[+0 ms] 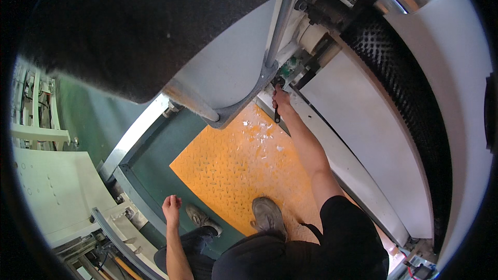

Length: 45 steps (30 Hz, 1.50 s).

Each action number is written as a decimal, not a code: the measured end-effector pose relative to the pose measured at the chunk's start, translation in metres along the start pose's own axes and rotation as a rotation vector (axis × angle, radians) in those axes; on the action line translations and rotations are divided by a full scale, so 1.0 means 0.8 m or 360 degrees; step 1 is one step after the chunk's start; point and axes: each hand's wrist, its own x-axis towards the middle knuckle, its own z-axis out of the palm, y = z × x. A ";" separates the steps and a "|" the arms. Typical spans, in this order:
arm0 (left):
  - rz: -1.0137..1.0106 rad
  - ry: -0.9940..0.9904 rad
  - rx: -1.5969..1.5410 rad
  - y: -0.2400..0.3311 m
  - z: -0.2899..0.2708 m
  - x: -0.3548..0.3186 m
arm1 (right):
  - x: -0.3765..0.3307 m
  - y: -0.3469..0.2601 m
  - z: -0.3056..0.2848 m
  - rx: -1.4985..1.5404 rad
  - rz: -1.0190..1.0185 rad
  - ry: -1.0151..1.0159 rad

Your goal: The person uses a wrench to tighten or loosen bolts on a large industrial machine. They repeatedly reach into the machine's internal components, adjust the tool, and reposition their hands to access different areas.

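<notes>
My right arm reaches forward to the machine's inner corner, and my right hand (281, 97) is closed around a dark-handled tool (277, 117). The handle's end sticks out below my fist. The tool's far end is among dark fittings beside a metal shaft, too small to tell its kind. My left hand (171, 208) hangs low on the left, well apart from the machine, with its fingers curled in and nothing visible in them.
Below me, an orange tread plate (223, 163) is strewn with white flakes (264, 136). A large dark fuzzy roll (119, 26) overhangs the upper left. To the right are a white panel (358, 114) and a black textured roller (410, 88). Pale machine frames (57, 186) stand left.
</notes>
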 end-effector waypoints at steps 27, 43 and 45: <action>-0.0170 -0.0111 -0.0231 -0.023 0.053 0.000 | 0.002 -0.001 0.029 0.0039 0.0062 0.0147; 0.0003 -0.0153 -0.0227 0.083 0.083 0.010 | 0.028 0.026 0.054 0.0335 0.0274 0.0461; 0.0078 -0.0152 -0.0201 0.108 0.087 0.018 | 0.049 0.029 0.036 0.0264 0.0338 0.0512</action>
